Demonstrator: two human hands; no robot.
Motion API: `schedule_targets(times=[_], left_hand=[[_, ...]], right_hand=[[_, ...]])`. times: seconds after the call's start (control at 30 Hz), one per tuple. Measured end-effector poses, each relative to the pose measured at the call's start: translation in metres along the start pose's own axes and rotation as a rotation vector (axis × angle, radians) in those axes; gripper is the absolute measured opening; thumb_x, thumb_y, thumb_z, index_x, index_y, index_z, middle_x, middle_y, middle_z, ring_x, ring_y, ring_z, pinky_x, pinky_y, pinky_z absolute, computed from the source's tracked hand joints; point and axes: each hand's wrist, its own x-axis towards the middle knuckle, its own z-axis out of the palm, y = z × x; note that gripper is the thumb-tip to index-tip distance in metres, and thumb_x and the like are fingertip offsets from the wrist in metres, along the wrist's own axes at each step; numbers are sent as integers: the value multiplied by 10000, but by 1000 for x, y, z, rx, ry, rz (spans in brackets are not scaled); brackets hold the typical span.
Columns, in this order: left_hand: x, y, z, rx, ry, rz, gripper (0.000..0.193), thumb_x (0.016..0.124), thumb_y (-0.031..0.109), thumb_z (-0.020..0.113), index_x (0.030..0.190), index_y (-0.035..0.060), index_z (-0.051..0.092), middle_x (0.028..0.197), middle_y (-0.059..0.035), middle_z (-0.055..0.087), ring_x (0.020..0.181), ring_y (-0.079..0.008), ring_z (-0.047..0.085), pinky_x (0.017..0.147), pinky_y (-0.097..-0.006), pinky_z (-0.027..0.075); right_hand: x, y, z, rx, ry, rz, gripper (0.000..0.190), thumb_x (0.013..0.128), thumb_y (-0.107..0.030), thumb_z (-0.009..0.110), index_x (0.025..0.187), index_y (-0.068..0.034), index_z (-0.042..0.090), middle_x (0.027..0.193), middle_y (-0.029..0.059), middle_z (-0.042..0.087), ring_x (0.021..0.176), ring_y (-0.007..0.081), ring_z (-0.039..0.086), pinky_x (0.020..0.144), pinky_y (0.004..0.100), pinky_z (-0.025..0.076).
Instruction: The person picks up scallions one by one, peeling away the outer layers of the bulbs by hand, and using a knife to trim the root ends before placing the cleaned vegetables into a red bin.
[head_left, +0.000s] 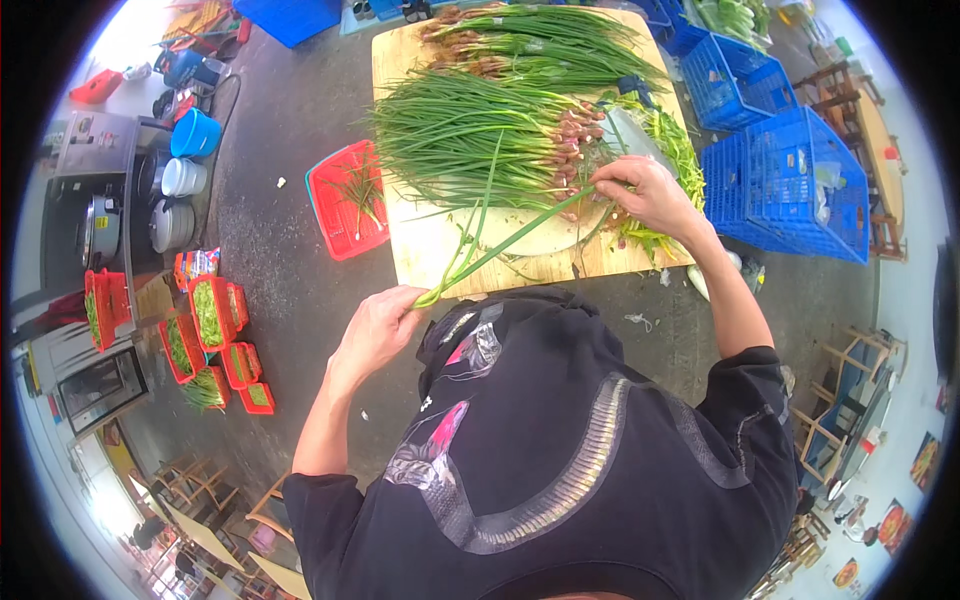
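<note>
A single spring onion (519, 236) stretches between my hands over the near edge of the wooden table (420, 266). Its pale lower end is gripped in my left hand (381, 324), just off the table's near left corner. My right hand (637, 193) pinches a green leaf tip at the far end. Behind it lies a large pile of spring onions (465, 139) with roots to the right, partly covering a round pale board (547, 238). A broad cleaver-like metal blade (634, 139) rests right of the pile; its handle is not clearly seen.
Trimmed yellow-green leaves (679, 150) heap along the table's right side. More bundled spring onions (540, 45) lie at the back. A red basket (341, 225) holding a few onions stands left, blue crates (787, 187) right. Red baskets of cut greens (214, 311) sit further left.
</note>
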Motion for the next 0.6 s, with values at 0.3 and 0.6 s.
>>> schedule_targets(times=[0.3, 0.6], left_hand=[[-1, 3, 2, -27, 3, -27, 216, 915, 54, 624, 1118, 24, 694, 945, -160, 688, 841, -344, 671, 747, -412, 523], [1, 8, -4, 34, 19, -9, 221, 885, 48, 643, 1097, 11, 688, 977, -167, 692, 888, -366, 676, 775, -423, 534]], right_hand=[[-2, 6, 22, 241, 107, 291, 224, 975, -199, 635, 1046, 6, 688, 870, 97, 715, 825, 187, 689, 775, 347, 520], [2, 58, 12, -65, 400, 266, 289, 999, -161, 598, 1246, -28, 668, 1198, 142, 703, 1093, 268, 667, 960, 376, 482]])
